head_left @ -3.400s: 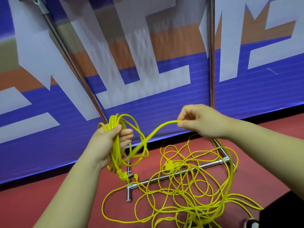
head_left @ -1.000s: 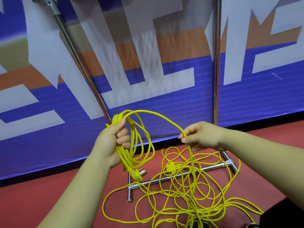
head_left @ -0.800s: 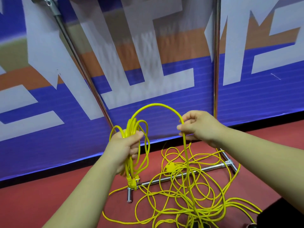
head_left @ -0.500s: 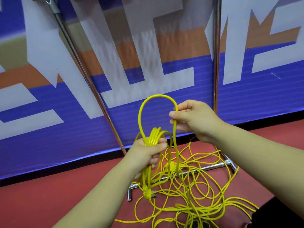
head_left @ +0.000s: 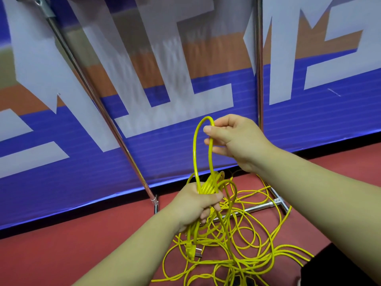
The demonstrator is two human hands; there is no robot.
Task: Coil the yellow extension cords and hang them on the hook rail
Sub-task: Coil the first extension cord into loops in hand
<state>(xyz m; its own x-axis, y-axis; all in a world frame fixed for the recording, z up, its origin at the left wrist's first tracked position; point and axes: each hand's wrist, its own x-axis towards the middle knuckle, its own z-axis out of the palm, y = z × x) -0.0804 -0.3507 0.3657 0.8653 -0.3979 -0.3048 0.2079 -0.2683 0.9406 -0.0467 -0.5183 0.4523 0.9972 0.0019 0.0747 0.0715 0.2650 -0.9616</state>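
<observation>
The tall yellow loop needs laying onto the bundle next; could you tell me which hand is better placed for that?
Probably the right hand: it pinches the loop at its top, while the left hand is clamped around the bundle.

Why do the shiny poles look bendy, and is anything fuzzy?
Head view: the wide lens tilts and bows the left metal pole; the right pole stays nearly straight. The banner has a smeary glare patch. The yellow cord, left hand and right hand look sharp.
</observation>
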